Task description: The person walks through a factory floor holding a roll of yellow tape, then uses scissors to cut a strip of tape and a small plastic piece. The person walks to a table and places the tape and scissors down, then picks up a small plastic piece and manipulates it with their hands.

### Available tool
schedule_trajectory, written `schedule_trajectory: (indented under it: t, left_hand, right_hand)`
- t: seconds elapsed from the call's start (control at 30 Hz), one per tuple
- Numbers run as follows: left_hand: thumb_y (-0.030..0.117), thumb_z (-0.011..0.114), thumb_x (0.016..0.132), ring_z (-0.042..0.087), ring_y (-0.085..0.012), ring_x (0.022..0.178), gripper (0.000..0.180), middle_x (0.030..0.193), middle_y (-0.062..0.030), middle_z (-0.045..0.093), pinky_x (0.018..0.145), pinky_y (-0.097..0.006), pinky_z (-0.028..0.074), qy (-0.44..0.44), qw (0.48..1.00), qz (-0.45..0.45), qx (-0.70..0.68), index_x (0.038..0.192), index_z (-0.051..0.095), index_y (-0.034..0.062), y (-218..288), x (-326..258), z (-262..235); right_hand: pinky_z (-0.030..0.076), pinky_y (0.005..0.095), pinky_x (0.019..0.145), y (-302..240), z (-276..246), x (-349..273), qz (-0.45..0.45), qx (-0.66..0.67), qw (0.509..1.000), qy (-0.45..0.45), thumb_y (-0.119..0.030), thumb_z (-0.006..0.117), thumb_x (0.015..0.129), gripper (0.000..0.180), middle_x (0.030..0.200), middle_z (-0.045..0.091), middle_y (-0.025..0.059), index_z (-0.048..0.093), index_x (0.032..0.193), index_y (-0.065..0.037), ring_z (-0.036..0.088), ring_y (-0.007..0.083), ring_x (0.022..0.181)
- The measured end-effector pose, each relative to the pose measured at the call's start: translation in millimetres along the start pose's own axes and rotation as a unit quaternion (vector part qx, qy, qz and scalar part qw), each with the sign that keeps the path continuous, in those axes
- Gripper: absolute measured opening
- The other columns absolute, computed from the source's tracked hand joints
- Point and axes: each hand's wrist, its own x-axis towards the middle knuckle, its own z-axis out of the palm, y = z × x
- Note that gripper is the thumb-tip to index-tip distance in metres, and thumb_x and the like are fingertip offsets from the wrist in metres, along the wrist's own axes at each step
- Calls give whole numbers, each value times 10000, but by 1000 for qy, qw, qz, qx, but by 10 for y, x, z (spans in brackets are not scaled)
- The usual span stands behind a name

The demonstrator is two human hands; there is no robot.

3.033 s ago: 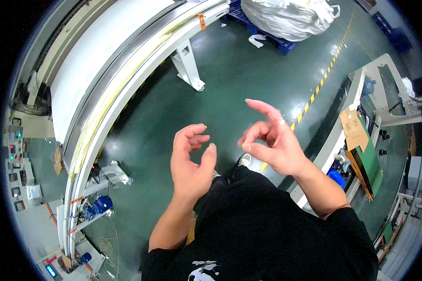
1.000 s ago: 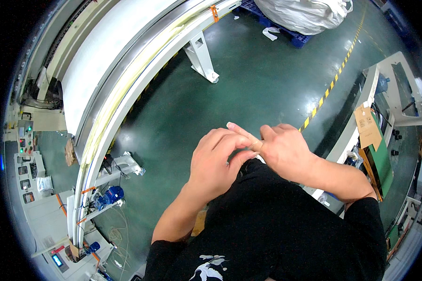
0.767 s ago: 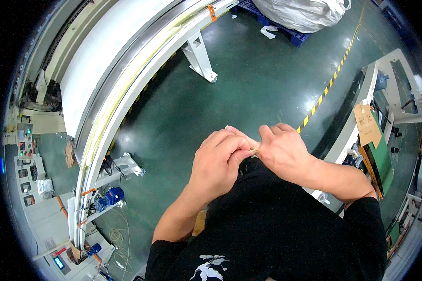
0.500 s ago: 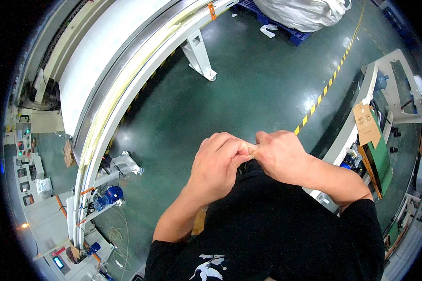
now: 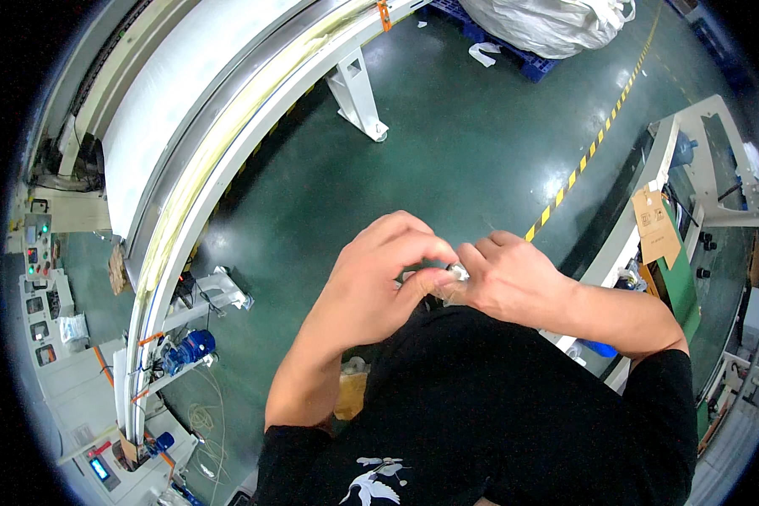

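My two hands meet in front of my chest. A small, shiny, see-through piece like crumpled plastic film (image 5: 458, 271) shows between their fingertips; most of it is hidden. My right hand (image 5: 514, 280) is closed on it, fingers curled and knuckles up. From the other side, my left hand (image 5: 375, 282) reaches in with thumb and index finger bent toward the piece, and a gap shows between them near the knuckles. The left thumb tip seems to press on the film.
A long white machine frame (image 5: 196, 201) with pale yellow strands curves along my left. Blue motors (image 5: 190, 350) and a control panel (image 5: 38, 320) sit below it. On my right stands another white frame (image 5: 628, 253) with a brown tag (image 5: 656, 226). A white sack (image 5: 548, 25) lies on a blue pallet ahead.
My left hand has loosened from a tight pinch, its thumb and index finger spreading apart. Both hands have shifted slightly, and more of the shiny piece shows between them.
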Motion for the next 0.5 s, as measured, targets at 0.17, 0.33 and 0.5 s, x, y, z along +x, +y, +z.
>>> schedule_trajectory:
  t: [0.17,0.33,0.5]
  left_hand:
    - [147,712,794,618,-242,839,207,891,-82,618,747,-325,491,-138,989,-48,-29,982,695,61,-114,-13,-33]
    - [167,717,817,618,-205,834,191,879,-72,626,733,-313,486,-194,973,-91,-90,971,706,54,-160,-4,-17]
    - [217,727,829,596,-143,765,201,833,-55,627,676,-286,469,-202,954,-140,-171,937,716,48,-280,-31,19]
  right_hand:
    - [436,331,572,-18,-52,64,-31,5,999,8,-231,588,852,108,713,468,55,597,933,-159,553,208,617]
    - [436,334,575,-29,-25,70,-52,-25,998,-22,-231,564,862,84,717,484,56,586,925,-181,554,205,622]
    - [439,342,575,-30,11,100,-66,-41,995,-59,-221,527,860,143,732,523,49,580,992,-209,576,205,641]
